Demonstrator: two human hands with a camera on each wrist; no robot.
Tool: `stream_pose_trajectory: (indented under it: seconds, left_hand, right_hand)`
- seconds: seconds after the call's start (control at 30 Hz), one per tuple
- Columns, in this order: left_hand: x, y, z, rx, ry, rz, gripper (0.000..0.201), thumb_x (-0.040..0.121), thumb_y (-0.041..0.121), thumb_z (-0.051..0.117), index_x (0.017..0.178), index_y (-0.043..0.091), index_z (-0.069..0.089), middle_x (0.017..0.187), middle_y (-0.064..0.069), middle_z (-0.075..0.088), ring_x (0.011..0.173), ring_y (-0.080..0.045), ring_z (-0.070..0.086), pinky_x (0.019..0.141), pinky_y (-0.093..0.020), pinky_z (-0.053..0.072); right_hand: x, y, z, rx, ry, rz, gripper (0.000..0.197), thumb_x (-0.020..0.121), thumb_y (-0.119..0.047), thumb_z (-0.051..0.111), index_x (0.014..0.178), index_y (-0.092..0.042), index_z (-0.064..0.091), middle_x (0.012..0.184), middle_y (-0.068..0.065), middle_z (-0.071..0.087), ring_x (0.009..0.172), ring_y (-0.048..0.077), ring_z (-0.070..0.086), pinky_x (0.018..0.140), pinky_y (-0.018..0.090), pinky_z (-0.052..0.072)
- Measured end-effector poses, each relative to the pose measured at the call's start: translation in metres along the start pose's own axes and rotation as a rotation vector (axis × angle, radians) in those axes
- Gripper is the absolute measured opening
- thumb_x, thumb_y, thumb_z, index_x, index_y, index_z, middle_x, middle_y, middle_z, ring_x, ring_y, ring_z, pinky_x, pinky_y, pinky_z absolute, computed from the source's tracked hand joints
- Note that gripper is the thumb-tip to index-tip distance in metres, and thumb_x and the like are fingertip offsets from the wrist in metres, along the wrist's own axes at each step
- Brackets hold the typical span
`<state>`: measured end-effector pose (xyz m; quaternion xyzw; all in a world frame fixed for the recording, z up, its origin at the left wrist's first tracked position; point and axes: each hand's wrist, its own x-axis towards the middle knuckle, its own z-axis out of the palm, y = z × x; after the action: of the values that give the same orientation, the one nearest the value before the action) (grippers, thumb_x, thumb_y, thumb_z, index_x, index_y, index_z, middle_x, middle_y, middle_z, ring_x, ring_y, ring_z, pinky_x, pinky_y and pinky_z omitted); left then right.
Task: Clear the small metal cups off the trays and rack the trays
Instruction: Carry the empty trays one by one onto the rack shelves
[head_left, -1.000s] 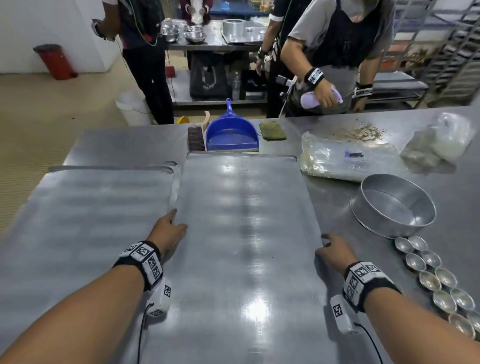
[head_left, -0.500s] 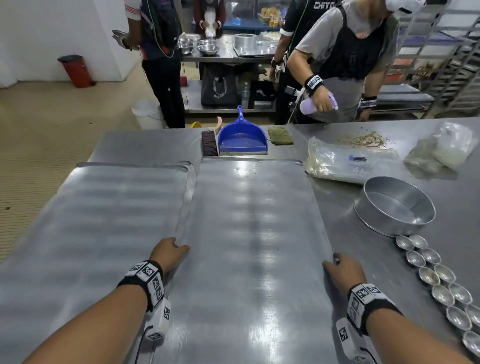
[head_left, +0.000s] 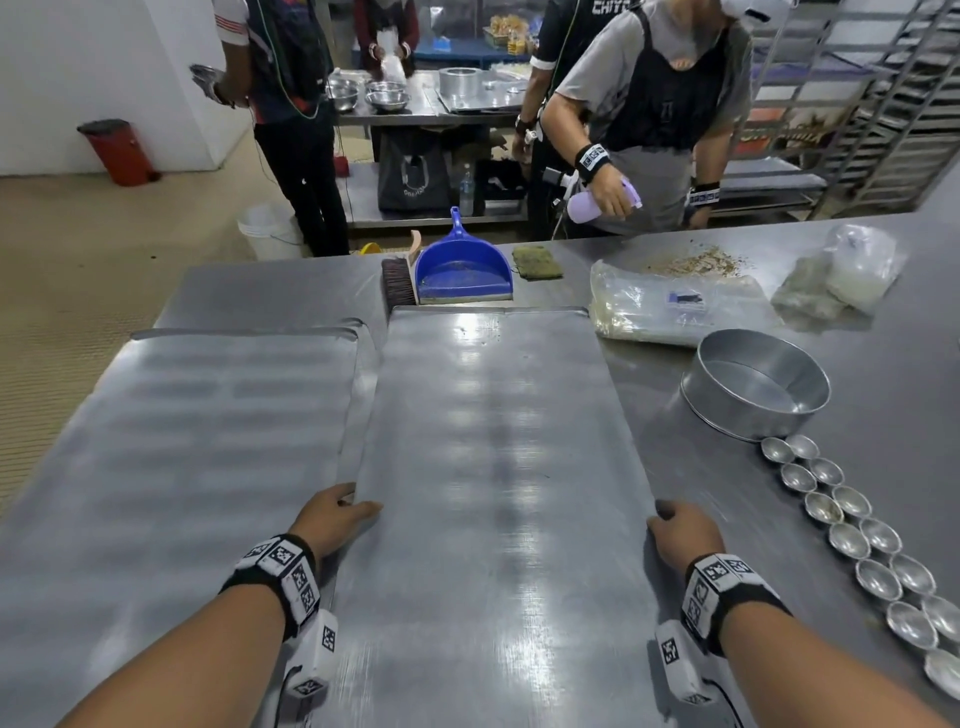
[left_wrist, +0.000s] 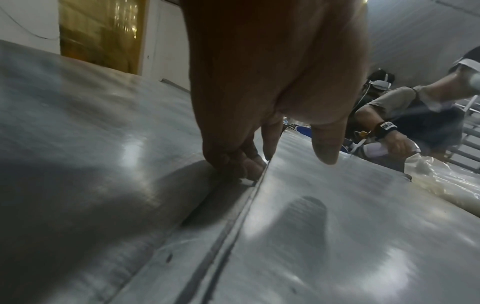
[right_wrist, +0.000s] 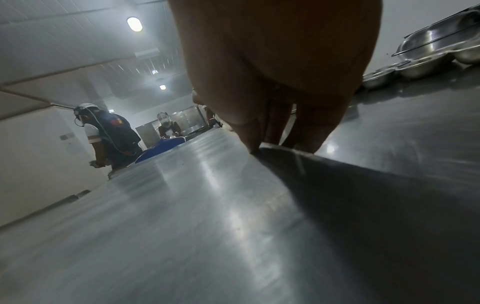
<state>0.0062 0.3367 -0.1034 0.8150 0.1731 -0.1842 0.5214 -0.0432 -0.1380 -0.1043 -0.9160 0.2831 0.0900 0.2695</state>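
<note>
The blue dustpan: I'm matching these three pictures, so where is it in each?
Head: blue dustpan at top centre, beyond the tray's far end.
Left wrist: a blue sliver behind the fingers.
Right wrist: left of centre, at the tray's far end.
Shared landmark: that tray.

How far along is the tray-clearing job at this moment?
Done: both flat metal trays look bare; the small metal cups sit in two rows on the steel table. In hand: left hand and right hand grip the centre tray by its side edges. Left: racking both trays, including the left tray.
</note>
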Motion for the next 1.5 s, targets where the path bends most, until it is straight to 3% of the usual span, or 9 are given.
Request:
stream_pose_trajectory:
  seconds: [0.17, 0.27, 0.37, 0.67, 0.87, 1.03, 1.17, 1.33, 1.5]
  left_hand:
    - [-0.01, 0.005, 0.006, 0.108, 0.0, 0.06, 0.028, 0.086, 0.02, 0.078, 0.107, 0.024, 0.059, 0.108, -0.001, 0.069, 0.101, -0.022, 0.066, 0.099, -0.037, 0.05]
    - [-0.016, 0.001, 0.008, 0.255, 0.115, 0.096, 0.033, 0.083, 0.031, 0.077, 0.109, 0.011, 0.071, 0.103, -0.005, 0.072, 0.099, -0.026, 0.067, 0.093, -0.035, 0.051]
    - [-0.027, 0.0, 0.01, 0.366, 0.179, 0.086, 0.03, 0.088, 0.027, 0.073, 0.108, 0.006, 0.074, 0.093, -0.008, 0.071, 0.09, -0.026, 0.063, 0.081, -0.028, 0.046]
    - [-0.054, 0.001, 0.019, 0.26, 0.164, 0.063, 0.041, 0.083, 0.019, 0.079, 0.121, 0.006, 0.07, 0.12, -0.01, 0.071, 0.11, -0.027, 0.065, 0.091, -0.024, 0.044]
    - [-0.068, -0.002, 0.027, 0.366, 0.147, 0.06, 0.014, 0.084, 0.024, 0.078, 0.089, 0.024, 0.065, 0.084, 0.012, 0.062, 0.094, -0.02, 0.063, 0.078, -0.022, 0.042]
    - [-0.092, -0.006, 0.041, 0.659, 0.216, 0.072, 0.056, 0.082, 0.043, 0.073, 0.13, 0.016, 0.061, 0.134, -0.012, 0.05, 0.126, -0.033, 0.046, 0.099, -0.037, 0.045]
    - [-0.123, -0.017, 0.071, 0.775, 0.149, 0.148, 0.058, 0.083, 0.052, 0.066, 0.134, 0.025, 0.057, 0.137, -0.006, 0.048, 0.129, -0.03, 0.039, 0.105, -0.04, 0.04]
    - [-0.169, -0.021, 0.102, 0.872, 0.075, 0.183, 0.052, 0.087, 0.055, 0.061, 0.131, 0.028, 0.056, 0.129, -0.001, 0.052, 0.126, -0.027, 0.043, 0.1, -0.042, 0.038]
    - [-0.224, -0.029, 0.124, 0.842, -0.071, 0.256, 0.042, 0.082, 0.06, 0.065, 0.111, 0.03, 0.062, 0.104, 0.008, 0.055, 0.096, -0.015, 0.057, 0.082, -0.03, 0.047]
  right_hand:
    - [-0.005, 0.0, -0.002, -0.005, -0.013, -0.022, 0.026, 0.091, -0.019, 0.062, 0.115, -0.012, 0.071, 0.115, 0.01, 0.072, 0.106, 0.031, 0.065, 0.088, 0.032, 0.047]
    - [-0.01, 0.005, -0.005, 0.012, -0.05, -0.025, 0.026, 0.088, -0.022, 0.067, 0.109, -0.007, 0.071, 0.103, 0.012, 0.074, 0.096, 0.031, 0.067, 0.084, 0.035, 0.052]
    - [-0.02, 0.016, -0.009, 0.072, -0.096, -0.03, 0.026, 0.089, -0.022, 0.071, 0.114, -0.017, 0.073, 0.109, 0.005, 0.074, 0.098, 0.025, 0.067, 0.084, 0.031, 0.049]
    - [-0.026, 0.022, -0.014, 0.082, -0.087, -0.021, 0.033, 0.09, -0.024, 0.07, 0.123, -0.02, 0.069, 0.114, 0.005, 0.073, 0.105, 0.027, 0.067, 0.09, 0.033, 0.049]
    - [-0.028, 0.025, -0.017, -0.025, -0.067, -0.075, 0.023, 0.089, -0.022, 0.066, 0.112, -0.019, 0.07, 0.114, 0.009, 0.071, 0.101, 0.03, 0.065, 0.088, 0.036, 0.05]
    - [-0.057, 0.018, -0.017, -0.253, -0.061, -0.124, 0.034, 0.084, -0.032, 0.07, 0.115, -0.017, 0.067, 0.124, 0.015, 0.057, 0.115, 0.035, 0.053, 0.095, 0.042, 0.048]
    - [-0.092, 0.018, -0.005, -0.244, -0.137, -0.297, 0.041, 0.084, -0.035, 0.071, 0.124, -0.031, 0.065, 0.131, 0.005, 0.053, 0.124, 0.029, 0.048, 0.103, 0.043, 0.045]
    - [-0.138, 0.032, 0.006, -0.171, -0.315, -0.524, 0.034, 0.083, -0.037, 0.071, 0.117, -0.034, 0.07, 0.112, -0.007, 0.058, 0.103, 0.014, 0.058, 0.088, 0.03, 0.049]
    - [-0.172, 0.054, 0.013, -0.168, -0.361, -0.694, 0.027, 0.086, -0.05, 0.064, 0.106, -0.034, 0.072, 0.102, -0.012, 0.059, 0.093, 0.008, 0.057, 0.085, 0.028, 0.05]
